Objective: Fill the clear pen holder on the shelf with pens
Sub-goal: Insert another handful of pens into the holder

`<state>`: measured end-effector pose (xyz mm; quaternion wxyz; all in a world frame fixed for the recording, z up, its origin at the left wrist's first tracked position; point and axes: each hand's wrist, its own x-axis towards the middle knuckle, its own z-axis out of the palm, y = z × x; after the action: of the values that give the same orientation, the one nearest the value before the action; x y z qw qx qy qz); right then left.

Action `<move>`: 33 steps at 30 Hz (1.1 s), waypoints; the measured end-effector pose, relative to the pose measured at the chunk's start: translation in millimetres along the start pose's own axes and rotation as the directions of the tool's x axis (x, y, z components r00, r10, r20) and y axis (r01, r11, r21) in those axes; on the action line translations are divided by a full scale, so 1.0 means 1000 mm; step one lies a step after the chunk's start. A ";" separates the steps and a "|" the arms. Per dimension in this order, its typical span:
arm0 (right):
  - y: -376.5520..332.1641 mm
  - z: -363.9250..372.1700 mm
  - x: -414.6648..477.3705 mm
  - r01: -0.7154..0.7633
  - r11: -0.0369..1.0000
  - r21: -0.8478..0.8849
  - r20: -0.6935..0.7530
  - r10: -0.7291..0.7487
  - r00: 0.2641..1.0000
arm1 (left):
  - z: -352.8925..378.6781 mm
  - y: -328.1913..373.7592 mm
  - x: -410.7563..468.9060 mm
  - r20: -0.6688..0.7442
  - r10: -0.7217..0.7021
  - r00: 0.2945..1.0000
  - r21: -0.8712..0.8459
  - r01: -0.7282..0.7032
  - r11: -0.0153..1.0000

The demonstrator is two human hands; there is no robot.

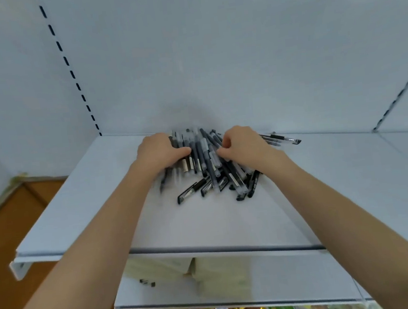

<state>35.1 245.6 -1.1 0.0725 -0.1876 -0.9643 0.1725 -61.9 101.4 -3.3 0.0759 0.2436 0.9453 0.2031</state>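
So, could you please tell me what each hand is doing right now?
Left hand: fingers curled around pens in the pile.
Right hand: pinching pens too.

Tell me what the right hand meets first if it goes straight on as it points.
The pile of pens: the right hand touches it now with curled fingers. Past that, probably the left hand; depth is unclear.

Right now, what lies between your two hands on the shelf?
In the head view, a heap of pens fills the gap: the left hand and right hand grip it from either side on the shelf.
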 end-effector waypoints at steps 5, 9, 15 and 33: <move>-0.002 -0.001 0.005 -0.032 0.999 0.019 0.017 0.032 0.999 | 0.000 0.002 -0.001 0.004 0.020 1.000 -0.129 -0.019 0.991; -0.003 0.000 0.006 -0.045 0.999 0.012 0.010 0.045 0.999 | 0.009 0.001 0.006 -0.015 0.042 0.999 -0.238 -0.044 0.970; -0.004 0.002 0.011 -0.056 0.998 -0.005 0.021 0.056 0.998 | 0.011 -0.005 0.009 -0.027 0.019 0.999 -0.371 -0.027 0.928; 0.010 -0.029 -0.023 -0.004 0.722 0.692 -0.292 0.285 0.913 | -0.013 -0.006 0.003 0.012 -0.047 0.999 -0.889 0.033 0.458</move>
<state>65.3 254.6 20.7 0.3062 -0.2540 -0.7836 0.4772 -70.5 93.7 5.3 0.1896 0.1451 0.7076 0.6651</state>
